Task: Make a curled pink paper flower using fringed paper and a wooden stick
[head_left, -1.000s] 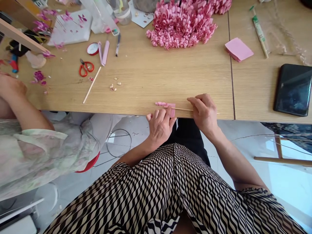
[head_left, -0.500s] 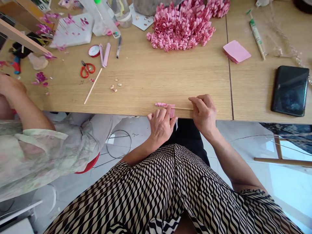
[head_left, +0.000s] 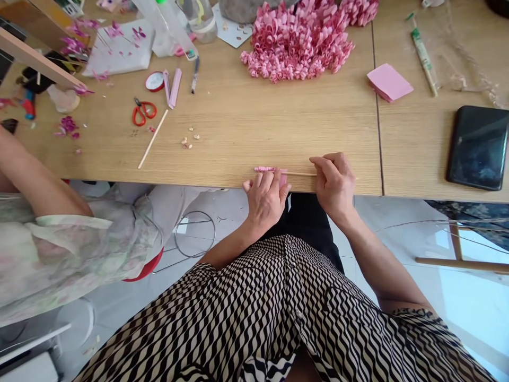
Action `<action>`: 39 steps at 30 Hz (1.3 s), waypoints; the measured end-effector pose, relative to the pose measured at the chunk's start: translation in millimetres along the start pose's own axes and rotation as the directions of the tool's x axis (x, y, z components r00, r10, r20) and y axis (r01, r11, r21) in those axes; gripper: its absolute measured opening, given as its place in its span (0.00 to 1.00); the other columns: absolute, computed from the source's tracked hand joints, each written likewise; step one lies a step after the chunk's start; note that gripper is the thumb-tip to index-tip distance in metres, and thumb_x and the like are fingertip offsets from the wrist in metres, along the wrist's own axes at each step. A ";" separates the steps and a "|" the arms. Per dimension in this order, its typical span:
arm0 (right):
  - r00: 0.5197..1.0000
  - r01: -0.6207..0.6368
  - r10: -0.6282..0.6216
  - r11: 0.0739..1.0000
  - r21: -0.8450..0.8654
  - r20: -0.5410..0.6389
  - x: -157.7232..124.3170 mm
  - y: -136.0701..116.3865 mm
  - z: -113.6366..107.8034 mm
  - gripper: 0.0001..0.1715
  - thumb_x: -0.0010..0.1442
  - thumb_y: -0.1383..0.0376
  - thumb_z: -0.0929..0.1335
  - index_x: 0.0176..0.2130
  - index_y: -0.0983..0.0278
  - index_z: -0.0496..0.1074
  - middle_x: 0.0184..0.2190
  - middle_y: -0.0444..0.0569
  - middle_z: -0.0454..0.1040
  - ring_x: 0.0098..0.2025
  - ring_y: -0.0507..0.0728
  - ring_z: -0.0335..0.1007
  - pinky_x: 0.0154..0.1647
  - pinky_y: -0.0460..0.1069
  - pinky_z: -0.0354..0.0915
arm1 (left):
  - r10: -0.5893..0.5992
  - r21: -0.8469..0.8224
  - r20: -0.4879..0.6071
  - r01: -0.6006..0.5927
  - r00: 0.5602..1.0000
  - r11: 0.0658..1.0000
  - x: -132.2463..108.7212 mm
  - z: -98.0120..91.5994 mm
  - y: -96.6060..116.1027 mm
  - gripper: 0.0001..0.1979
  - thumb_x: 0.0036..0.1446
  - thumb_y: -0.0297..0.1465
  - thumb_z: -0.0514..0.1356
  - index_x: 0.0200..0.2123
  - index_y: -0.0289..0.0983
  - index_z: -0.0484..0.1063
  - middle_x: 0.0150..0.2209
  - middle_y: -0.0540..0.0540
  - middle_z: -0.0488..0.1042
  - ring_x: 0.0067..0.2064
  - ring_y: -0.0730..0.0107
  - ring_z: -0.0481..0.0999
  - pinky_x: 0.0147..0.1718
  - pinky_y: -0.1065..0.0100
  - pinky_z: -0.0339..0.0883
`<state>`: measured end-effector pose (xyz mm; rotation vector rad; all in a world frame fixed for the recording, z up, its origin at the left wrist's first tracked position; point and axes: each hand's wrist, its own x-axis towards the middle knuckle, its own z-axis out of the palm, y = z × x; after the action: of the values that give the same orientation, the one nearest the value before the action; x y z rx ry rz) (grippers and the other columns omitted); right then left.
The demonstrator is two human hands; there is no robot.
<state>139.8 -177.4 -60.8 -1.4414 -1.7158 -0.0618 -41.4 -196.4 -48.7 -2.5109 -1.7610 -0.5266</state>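
Observation:
At the table's near edge, my left hand point(head_left: 265, 200) presses its fingers down on a small piece of pink paper point(head_left: 283, 177), the thumb beside it. A crinkled pink end point(head_left: 262, 169) of paper shows past the fingertips. From under these fingers a thin wooden stick point(head_left: 301, 173) runs right, over the paper. My right hand point(head_left: 336, 183) is closed round the stick's other end, with fingers curled and thumb against it. How the paper sits on the stick under the left fingers is hidden.
A heap of curled pink paper strips point(head_left: 298, 48) lies at the back. Around are pink paper squares point(head_left: 389, 83), a black device point(head_left: 477, 147), red-handled scissors point(head_left: 143, 111), another stick point(head_left: 153, 139) and a tape roll point(head_left: 155, 81). A co-worker's arm point(head_left: 37, 172) rests at left.
My left fingers have drawn slightly closer together over the paper, covering a bit more of it. The right hand still holds the stick; the whole view has shifted slightly.

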 end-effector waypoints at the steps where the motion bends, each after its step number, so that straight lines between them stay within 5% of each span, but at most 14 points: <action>1: 1.000 0.005 -0.005 1.000 0.002 -0.006 0.0 0.1 -0.1 0.16 0.66 0.71 0.60 0.43 0.60 0.74 0.36 0.50 0.70 0.38 0.55 0.67 0.38 0.51 0.66 | -0.001 -0.006 0.010 0.001 1.000 1.000 0.3 -0.2 0.1 0.31 0.69 0.47 0.39 0.58 0.33 0.67 0.43 0.38 0.76 0.44 0.56 0.70 0.44 0.57 0.51; 12: 0.998 -0.038 0.037 0.999 0.019 0.048 0.3 -1.0 -0.1 0.18 0.65 0.72 0.59 0.44 0.59 0.74 0.37 0.50 0.70 0.39 0.56 0.66 0.39 0.53 0.66 | 0.019 -0.007 -0.008 -0.019 1.000 1.000 1.5 0.8 -0.6 0.29 0.69 0.46 0.41 0.58 0.32 0.68 0.40 0.39 0.76 0.41 0.57 0.70 0.43 0.57 0.51; 17: 0.993 -0.078 0.075 0.996 0.033 0.092 1.1 -1.8 -1.4 0.19 0.65 0.72 0.58 0.44 0.58 0.74 0.38 0.51 0.69 0.40 0.57 0.65 0.40 0.54 0.65 | 0.005 -0.039 -0.009 -0.006 1.000 0.999 2.9 1.2 -0.6 0.27 0.69 0.44 0.42 0.58 0.34 0.68 0.45 0.38 0.75 0.48 0.53 0.70 0.45 0.56 0.51; 27: 0.996 -0.017 0.015 1.000 0.021 0.089 1.1 -1.7 -2.8 0.17 0.67 0.69 0.59 0.45 0.60 0.74 0.37 0.52 0.71 0.40 0.57 0.66 0.41 0.54 0.65 | 0.009 -0.059 -0.021 -0.010 1.000 0.998 2.8 4.2 -2.6 0.27 0.69 0.44 0.43 0.58 0.34 0.67 0.44 0.39 0.76 0.46 0.55 0.70 0.46 0.56 0.52; 32: 0.947 0.138 -0.145 0.989 0.046 0.286 6.6 -3.2 -8.4 0.13 0.65 0.60 0.64 0.46 0.61 0.74 0.39 0.52 0.74 0.42 0.59 0.65 0.44 0.55 0.63 | 0.029 -0.125 -0.066 -0.038 0.997 0.991 5.0 7.0 -8.9 0.22 0.69 0.41 0.46 0.56 0.37 0.70 0.43 0.40 0.75 0.48 0.56 0.70 0.46 0.56 0.53; 39: 0.917 0.068 -0.073 0.997 0.026 0.392 13.8 -8.2 -8.0 0.14 0.66 0.61 0.62 0.39 0.62 0.76 0.37 0.51 0.74 0.40 0.58 0.65 0.42 0.54 0.60 | 0.012 -0.261 -0.145 -0.050 0.989 0.964 26.3 -3.9 -42.3 0.13 0.67 0.32 0.53 0.49 0.42 0.75 0.46 0.43 0.72 0.49 0.62 0.71 0.50 0.57 0.57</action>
<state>138.3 -173.7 -43.2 -1.4527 -2.0881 0.2137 -73.3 -158.2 -44.4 -2.5839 -1.6971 -0.9729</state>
